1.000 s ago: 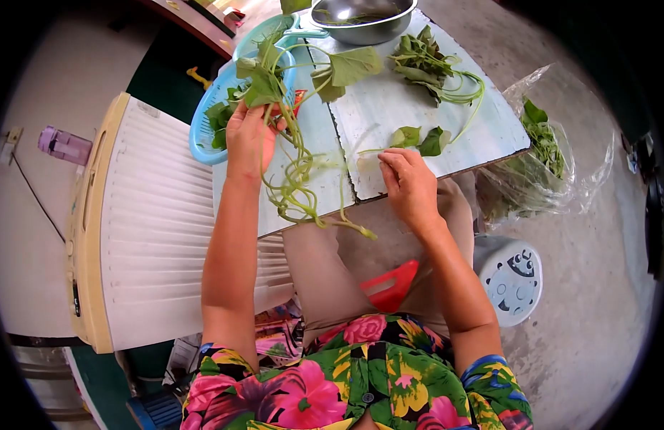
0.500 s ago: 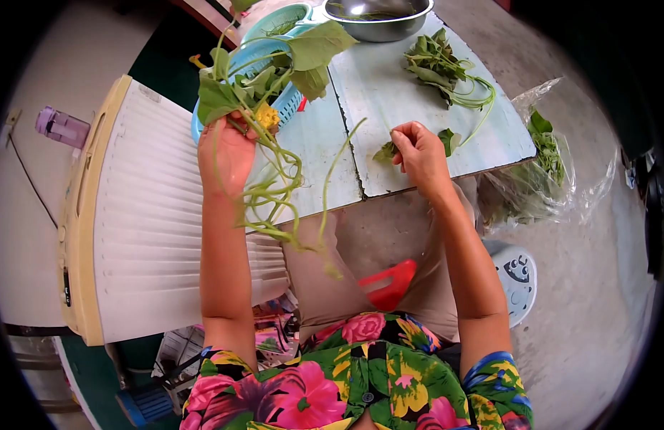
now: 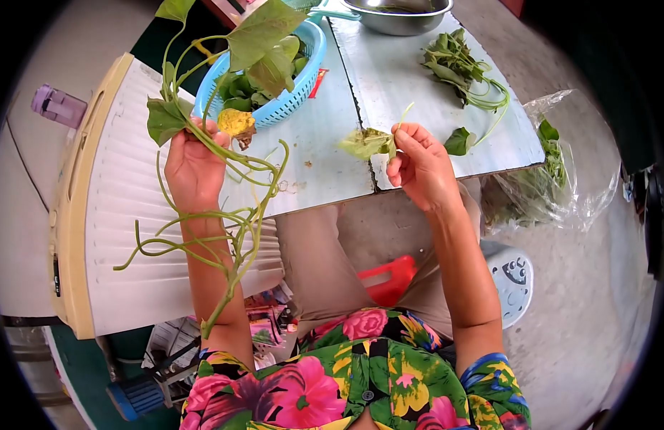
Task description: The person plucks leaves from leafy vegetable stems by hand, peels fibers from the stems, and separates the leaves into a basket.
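My left hand is closed round a long leafy vine, its stems hanging over my forearm and its big leaves rising above the fingers. A yellow, brown-edged leaf sits beside those fingers. In a pinch, my right hand holds a pale, wilted leaf by its stalk over the table. Just right of that hand a small green leaf lies on the tabletop. Behind the vine stands a blue basket with green leaves in it.
A metal bowl stands at the table's far edge. A bundle of greens lies at the right. Beyond the right edge are a plastic bag of greens and a stool. A white pleated panel is at left.
My left hand has moved left and down with the vine, which now spreads over the forearm. My right hand has picked up the wilted leaf from the table. The view has shifted slightly.
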Demonstrator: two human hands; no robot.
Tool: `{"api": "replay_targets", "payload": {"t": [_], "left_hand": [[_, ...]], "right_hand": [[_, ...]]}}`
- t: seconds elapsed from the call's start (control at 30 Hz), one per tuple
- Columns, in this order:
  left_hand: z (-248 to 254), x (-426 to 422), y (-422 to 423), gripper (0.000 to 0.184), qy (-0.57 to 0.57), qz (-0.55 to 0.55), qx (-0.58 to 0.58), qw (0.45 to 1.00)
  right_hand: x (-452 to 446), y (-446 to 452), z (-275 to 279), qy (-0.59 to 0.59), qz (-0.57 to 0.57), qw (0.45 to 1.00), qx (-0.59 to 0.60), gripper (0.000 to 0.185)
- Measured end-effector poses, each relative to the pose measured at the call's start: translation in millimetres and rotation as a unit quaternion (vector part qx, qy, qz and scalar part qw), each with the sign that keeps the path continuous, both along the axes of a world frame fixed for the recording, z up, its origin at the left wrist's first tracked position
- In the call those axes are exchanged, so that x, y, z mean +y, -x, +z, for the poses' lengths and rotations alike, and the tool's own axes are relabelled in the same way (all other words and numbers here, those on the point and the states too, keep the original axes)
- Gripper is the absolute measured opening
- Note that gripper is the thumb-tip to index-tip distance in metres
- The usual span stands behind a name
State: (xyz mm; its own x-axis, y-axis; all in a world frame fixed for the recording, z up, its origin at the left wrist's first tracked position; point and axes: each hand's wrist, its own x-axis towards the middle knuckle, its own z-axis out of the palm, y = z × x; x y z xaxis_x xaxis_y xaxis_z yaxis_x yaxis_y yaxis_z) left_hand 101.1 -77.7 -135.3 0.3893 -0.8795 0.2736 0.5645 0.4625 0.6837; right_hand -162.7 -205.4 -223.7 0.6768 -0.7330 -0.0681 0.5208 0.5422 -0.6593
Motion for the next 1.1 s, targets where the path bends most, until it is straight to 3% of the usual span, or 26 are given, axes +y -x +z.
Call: {"api": "replay_targets", "payload": {"t": [0.17,0.4,0.57,0.63,0.73,0.93,1.03,1.1], "left_hand": [[-2.4,6.7,-4.1,0.019,0.004,0.002,0.009,1.000],[-17.6,4.1,-4.2,0.019,-0.021,0.029,-0.003,0.999],[-24.7,-19.2,12.4,0.014,-0.047,0.038,-0.004,0.998],[-24.5,-26.0,21.3,0.012,-0.044,0.017,-0.011,0.999],[-24.3,-36.1,35.1,0.011,-0.066,0.008,-0.016,0.998],[-22.5,-48.4,78.0,0.015,-0.092,0.024,-0.048,0.994],[-20.4,-52.9,92.0,0.015,-0.120,0.059,-0.194,0.972],[-20.7,-55.5,101.1,0.014,-0.125,0.074,-0.216,0.965]], "right_hand": [[9.1,-5.9,3.1,0.042,-0.018,0.999,-0.009,0.012],[18.5,2.8,11.3,0.124,-0.010,0.990,0.066,0.009],[29.8,22.7,-6.8,0.222,0.112,0.959,0.135,0.016],[34.0,23.1,-18.8,0.220,-0.070,0.931,0.282,0.023],[25.6,34.7,-16.0,0.159,-0.142,0.943,0.255,0.025],[15.7,48.3,32.4,0.182,-0.209,0.945,0.176,0.020],[17.1,47.3,56.6,0.219,-0.217,0.943,0.128,0.015],[20.2,42.5,71.0,0.271,-0.201,0.932,0.133,0.011]]}}
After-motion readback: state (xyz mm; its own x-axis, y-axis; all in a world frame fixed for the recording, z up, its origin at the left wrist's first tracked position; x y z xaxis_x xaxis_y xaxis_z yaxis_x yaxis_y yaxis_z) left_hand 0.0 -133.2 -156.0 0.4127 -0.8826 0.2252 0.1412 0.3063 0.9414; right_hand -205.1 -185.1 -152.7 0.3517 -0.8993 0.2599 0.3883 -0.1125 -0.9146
